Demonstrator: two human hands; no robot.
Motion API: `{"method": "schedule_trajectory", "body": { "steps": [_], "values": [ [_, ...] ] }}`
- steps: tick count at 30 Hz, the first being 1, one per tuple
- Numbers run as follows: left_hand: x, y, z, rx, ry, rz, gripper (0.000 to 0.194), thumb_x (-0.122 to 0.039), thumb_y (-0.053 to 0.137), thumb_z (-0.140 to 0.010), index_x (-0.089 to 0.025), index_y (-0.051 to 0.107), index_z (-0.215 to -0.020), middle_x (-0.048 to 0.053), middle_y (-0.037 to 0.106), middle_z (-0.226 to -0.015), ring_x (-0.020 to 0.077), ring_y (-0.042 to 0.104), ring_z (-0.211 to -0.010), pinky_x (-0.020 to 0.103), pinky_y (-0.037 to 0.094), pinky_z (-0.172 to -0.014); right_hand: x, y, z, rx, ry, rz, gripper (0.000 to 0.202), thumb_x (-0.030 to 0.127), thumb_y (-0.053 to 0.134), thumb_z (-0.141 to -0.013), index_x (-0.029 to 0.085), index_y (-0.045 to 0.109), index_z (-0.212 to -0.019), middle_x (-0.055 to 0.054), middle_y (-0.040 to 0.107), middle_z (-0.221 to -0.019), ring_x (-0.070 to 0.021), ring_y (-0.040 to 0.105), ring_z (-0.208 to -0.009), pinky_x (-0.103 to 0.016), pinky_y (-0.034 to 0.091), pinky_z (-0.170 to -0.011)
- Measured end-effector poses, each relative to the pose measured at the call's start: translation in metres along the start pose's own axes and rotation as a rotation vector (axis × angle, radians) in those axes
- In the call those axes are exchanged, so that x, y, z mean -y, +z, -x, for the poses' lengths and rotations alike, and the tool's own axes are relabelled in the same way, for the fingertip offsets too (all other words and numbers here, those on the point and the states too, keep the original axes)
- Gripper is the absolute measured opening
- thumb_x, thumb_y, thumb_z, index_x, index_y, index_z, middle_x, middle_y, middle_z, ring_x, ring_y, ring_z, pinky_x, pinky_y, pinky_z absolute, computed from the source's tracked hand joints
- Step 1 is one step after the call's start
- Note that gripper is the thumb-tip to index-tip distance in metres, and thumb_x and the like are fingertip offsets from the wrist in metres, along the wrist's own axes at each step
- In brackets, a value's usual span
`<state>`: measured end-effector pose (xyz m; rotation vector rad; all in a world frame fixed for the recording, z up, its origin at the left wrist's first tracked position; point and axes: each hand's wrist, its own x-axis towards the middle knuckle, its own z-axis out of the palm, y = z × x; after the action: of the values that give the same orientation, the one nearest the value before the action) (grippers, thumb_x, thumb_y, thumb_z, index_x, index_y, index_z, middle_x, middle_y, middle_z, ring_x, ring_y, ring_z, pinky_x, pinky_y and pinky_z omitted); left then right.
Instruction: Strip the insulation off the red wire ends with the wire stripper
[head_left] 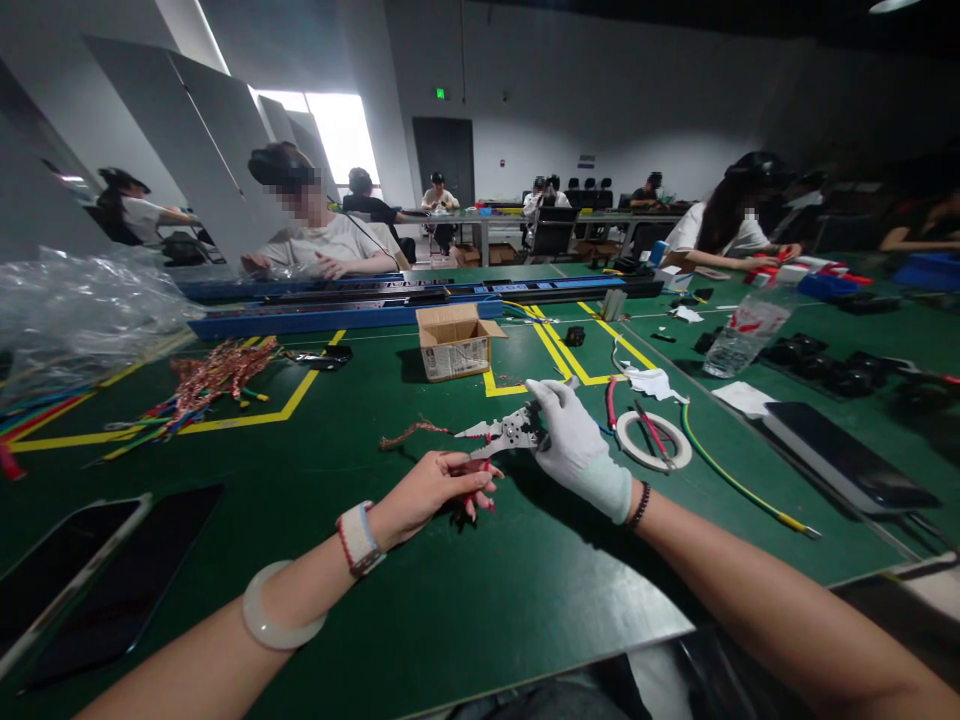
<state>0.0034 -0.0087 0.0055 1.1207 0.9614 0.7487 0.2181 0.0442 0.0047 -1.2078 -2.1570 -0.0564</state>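
**Wire stripper at a red wire, near side of the cardboard box**

My left hand [429,490] is bare and reaches in from the left, palm turned inward. Thumb and forefinger are pinched narrow on a thin red wire [488,464]; the other fingers curl beneath. A pale bangle [279,607] and a watch [360,538] sit on this arm.

My right hand [574,440], in a white glove, comes in from the right, wrist bent and fingers wrapped around a wire stripper [514,432]. A dark beaded bracelet [640,505] circles the wrist.

Stripper: grey metal, notched, round pivot, nose aimed left. It lies on my side of the open cardboard box [455,350], slightly right of it, with the red wire at its nose, just above my left fingertips. Frayed copper strands [409,432] trail leftward from the nose, on the near side of the box. Whether they join the red wire, cannot tell.

Left of the box: a heap of bare copper strands [221,378]. Right of the box and nearer me: a white tape roll [681,452].
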Motion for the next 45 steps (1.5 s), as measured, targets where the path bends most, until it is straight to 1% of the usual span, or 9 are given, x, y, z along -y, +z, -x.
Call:
{"method": "schedule_trajectory", "body": {
  "steps": [4,8,14,20,24,29,35,40,45],
  "values": [
    [0.001,-0.001,-0.001,-0.006,-0.007,-0.004,0.033,-0.032,0.077,-0.073,-0.008,0.069,-0.095,0.006,0.07,-0.075,0.0111,0.063,-0.058,0.02,0.047,-0.049,-0.001,0.001,0.0,-0.001,-0.013,-0.005,0.074,0.007,0.057,-0.065,0.017,0.037,-0.135,-0.016,0.047,-0.125,-0.0278,0.051,-0.114,-0.041,0.046,-0.095],
    [0.003,-0.002,-0.002,0.007,-0.01,0.002,0.032,-0.031,0.077,-0.073,-0.009,0.069,-0.095,0.006,0.07,-0.077,0.0113,0.064,-0.058,0.018,0.045,-0.044,-0.002,0.002,0.0,0.022,-0.039,-0.001,0.069,0.015,0.06,-0.068,0.015,0.039,-0.134,-0.016,0.049,-0.123,-0.0269,0.052,-0.111,-0.039,0.047,-0.093],
    [0.002,-0.002,-0.001,-0.009,-0.014,0.007,0.029,-0.029,0.076,-0.074,-0.01,0.069,-0.093,0.006,0.069,-0.081,0.0103,0.064,-0.058,0.017,0.045,-0.044,0.003,-0.007,-0.002,0.152,-0.022,0.162,0.064,0.025,0.063,-0.07,0.015,0.046,-0.13,-0.016,0.053,-0.119,-0.0271,0.055,-0.103,-0.036,0.047,-0.084],
    [0.001,0.0,0.001,-0.017,-0.017,-0.03,0.031,-0.03,0.076,-0.073,-0.01,0.07,-0.095,0.008,0.07,-0.083,0.0116,0.064,-0.06,0.018,0.044,-0.045,0.014,-0.017,-0.005,0.277,-0.01,0.341,0.048,0.025,0.057,-0.075,0.016,0.053,-0.122,-0.014,0.058,-0.111,-0.0265,0.058,-0.095,-0.036,0.041,-0.083],
    [0.002,-0.001,0.0,-0.009,-0.01,-0.038,0.033,-0.032,0.076,-0.074,-0.01,0.07,-0.097,0.008,0.071,-0.083,0.0117,0.064,-0.058,0.018,0.043,-0.044,0.017,-0.021,-0.005,0.32,0.019,0.417,0.04,0.026,0.056,-0.077,0.018,0.054,-0.116,-0.012,0.058,-0.105,-0.0252,0.058,-0.087,-0.035,0.038,-0.078],
    [0.002,-0.001,0.0,0.004,-0.019,-0.051,0.033,-0.033,0.075,-0.074,-0.01,0.07,-0.097,0.008,0.071,-0.083,0.011,0.063,-0.058,0.018,0.043,-0.045,0.016,-0.022,-0.005,0.31,-0.001,0.449,0.029,0.027,0.056,-0.077,0.019,0.057,-0.105,-0.009,0.059,-0.098,-0.0226,0.057,-0.079,-0.031,0.034,-0.067],
    [0.001,-0.001,0.0,0.021,0.001,-0.062,0.035,-0.035,0.072,-0.077,-0.01,0.069,-0.101,0.008,0.07,-0.084,0.0106,0.062,-0.06,0.018,0.043,-0.047,0.014,-0.024,-0.004,0.277,0.009,0.446,0.02,0.026,0.053,-0.08,0.019,0.059,-0.098,-0.009,0.061,-0.094,-0.021,0.058,-0.074,-0.03,0.033,-0.062],
    [0.0,0.0,0.0,0.025,0.029,-0.11,0.035,-0.036,0.067,-0.081,-0.009,0.067,-0.104,0.007,0.069,-0.079,0.0099,0.06,-0.058,0.02,0.044,-0.049,0.013,-0.022,-0.004,0.289,0.034,0.439,0.025,0.024,0.054,-0.079,0.02,0.059,-0.103,-0.009,0.062,-0.097,-0.0224,0.059,-0.078,-0.03,0.035,-0.061],
    [0.002,0.0,-0.001,0.005,0.069,-0.181,0.033,-0.038,0.063,-0.084,-0.011,0.066,-0.102,0.007,0.068,-0.086,0.0098,0.06,-0.061,0.02,0.042,-0.05,0.008,-0.017,-0.005,0.311,0.027,0.433,0.032,0.025,0.054,-0.081,0.021,0.057,-0.112,-0.01,0.063,-0.103,-0.0254,0.058,-0.087,-0.031,0.04,-0.065]
  ]
}}
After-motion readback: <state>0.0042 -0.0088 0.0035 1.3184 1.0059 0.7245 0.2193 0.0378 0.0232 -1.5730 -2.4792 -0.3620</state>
